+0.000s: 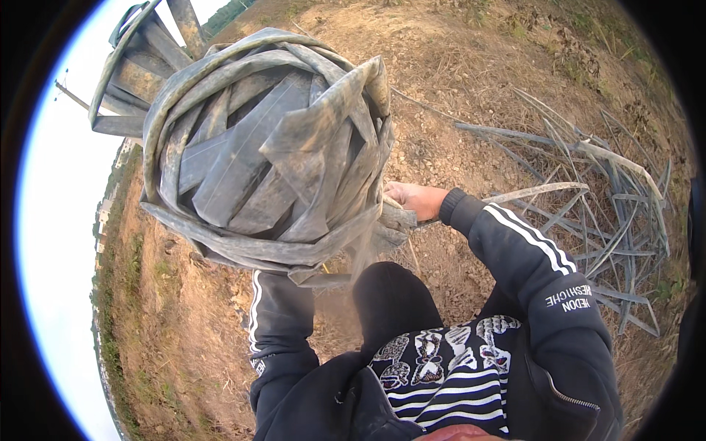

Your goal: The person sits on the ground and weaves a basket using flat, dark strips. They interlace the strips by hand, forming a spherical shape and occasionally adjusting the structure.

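Note:
A large bundle of flat grey plastic strips (242, 165), dusty and wound round itself, fills the upper left of the view, raised close to the camera. At its right side, my right hand (415, 199) grips a gathered part of the strips, the fingertips partly hidden by them. My left forearm reaches up under the bundle, which hides the left hand. A pale strip (540, 191) runs from near my right wrist towards a loose tangle of strips (629, 220) on the ground.
Dry, stony soil (436, 149) with straw and sparse weeds slopes all round. More folded strips (138, 66) stick out behind the bundle at the upper left. A utility pole (73, 95) stands far off at the left. My knee (391, 297) is just below the bundle.

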Available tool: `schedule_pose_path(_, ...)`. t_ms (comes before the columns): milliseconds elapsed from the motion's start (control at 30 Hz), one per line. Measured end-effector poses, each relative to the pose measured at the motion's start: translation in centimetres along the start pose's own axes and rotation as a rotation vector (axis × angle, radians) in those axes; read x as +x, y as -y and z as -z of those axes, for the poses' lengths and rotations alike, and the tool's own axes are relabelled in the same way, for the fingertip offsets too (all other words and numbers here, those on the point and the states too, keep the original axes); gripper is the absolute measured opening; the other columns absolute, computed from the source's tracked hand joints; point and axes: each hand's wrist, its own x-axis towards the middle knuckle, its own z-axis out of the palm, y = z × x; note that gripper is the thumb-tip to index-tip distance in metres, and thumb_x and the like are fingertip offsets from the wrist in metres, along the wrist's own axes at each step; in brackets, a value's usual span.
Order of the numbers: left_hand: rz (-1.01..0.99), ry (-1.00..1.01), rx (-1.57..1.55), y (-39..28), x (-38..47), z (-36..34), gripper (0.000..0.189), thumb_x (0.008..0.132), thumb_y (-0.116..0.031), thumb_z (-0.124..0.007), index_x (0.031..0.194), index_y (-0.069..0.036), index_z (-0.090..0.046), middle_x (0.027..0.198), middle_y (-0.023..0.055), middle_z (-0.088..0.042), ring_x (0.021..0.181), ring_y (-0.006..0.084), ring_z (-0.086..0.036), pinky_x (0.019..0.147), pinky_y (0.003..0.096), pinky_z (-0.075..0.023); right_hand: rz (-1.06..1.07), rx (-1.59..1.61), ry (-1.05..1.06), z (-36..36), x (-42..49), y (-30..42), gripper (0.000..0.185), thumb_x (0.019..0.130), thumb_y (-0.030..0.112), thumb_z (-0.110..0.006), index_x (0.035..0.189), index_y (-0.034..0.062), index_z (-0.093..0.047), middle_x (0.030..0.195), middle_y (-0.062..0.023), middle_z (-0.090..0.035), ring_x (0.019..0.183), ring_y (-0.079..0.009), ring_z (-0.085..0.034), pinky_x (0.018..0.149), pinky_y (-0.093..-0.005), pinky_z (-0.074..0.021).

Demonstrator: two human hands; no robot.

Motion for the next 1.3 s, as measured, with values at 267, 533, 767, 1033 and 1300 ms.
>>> schedule_pose_path(267, 0.021, 0.058, -0.148, -1.3, 1.8, -2.6, 0.039, 0.093, -0.022, -0.057, 0.126, -0.001, -0.057, 0.118, 0.0164, -0.062, 0.110, 0.0299, -0.057, 0.095, 0.0418, -0.0459, -0.349, 0.065, -0.249, 6.2, -6.1, 3.5, 0.018, 0.096, 0.020, -0.057, 0.103, 0.0037, -0.057, 0.081, -0.0038, -0.060, 0.067, -0.0133, -0.055, 0.064, -0.0301, -0.0482)
schedule_pose_path(533, 0.117, 0.076, -0.528, 5.0, 6.6, -11.1, 0.040, 0.092, -0.019, -0.058, 0.127, 0.000, -0.056, 0.117, 0.0177, -0.061, 0.109, 0.0312, -0.057, 0.094, 0.0420, -0.0463, -0.540, -0.039, -0.046, 6.6, -11.1, 6.9, 0.031, 0.093, 0.020, -0.061, 0.117, 0.0018, -0.056, 0.083, -0.0072, -0.065, 0.060, -0.0151, -0.058, 0.058, -0.0321, -0.0503)
schedule_pose_path(767, -0.294, -0.113, -0.165, 11.9, 6.6, -17.0, 0.042, 0.090, -0.015, -0.058, 0.129, 0.001, -0.054, 0.115, 0.0195, -0.060, 0.107, 0.0340, -0.057, 0.093, 0.0428, -0.0460, -0.654, -0.301, -0.188, 5.7, -14.9, 8.9, 0.039, 0.090, 0.019, -0.059, 0.125, 0.0029, -0.054, 0.088, -0.0165, -0.069, 0.067, -0.0237, -0.067, 0.066, -0.0377, -0.0541)
schedule_pose_path(1033, -0.733, -0.379, 0.951, 13.5, 5.1, -17.1, 0.063, 0.070, 0.003, -0.054, 0.133, 0.000, -0.053, 0.118, 0.0204, -0.051, 0.112, 0.0392, -0.047, 0.099, 0.0439, -0.0390, -0.648, 0.130, -0.429, 5.9, -15.4, 7.9, 0.048, 0.092, 0.018, -0.063, 0.133, -0.0019, -0.050, 0.078, -0.0061, -0.065, 0.057, -0.0104, -0.058, 0.051, -0.0256, -0.0478)
schedule_pose_path(1300, -0.921, -0.290, 1.099, 13.2, 4.2, -17.8, 0.062, 0.069, 0.005, -0.053, 0.130, -0.005, -0.059, 0.128, 0.0170, -0.049, 0.108, 0.0390, -0.047, 0.095, 0.0454, -0.0402, -0.550, 0.668, -0.853, 5.7, -12.7, 5.7, 0.056, 0.090, 0.036, -0.071, 0.129, 0.0008, -0.053, 0.087, -0.0029, -0.064, 0.059, -0.0035, -0.052, 0.046, -0.0182, -0.0382)
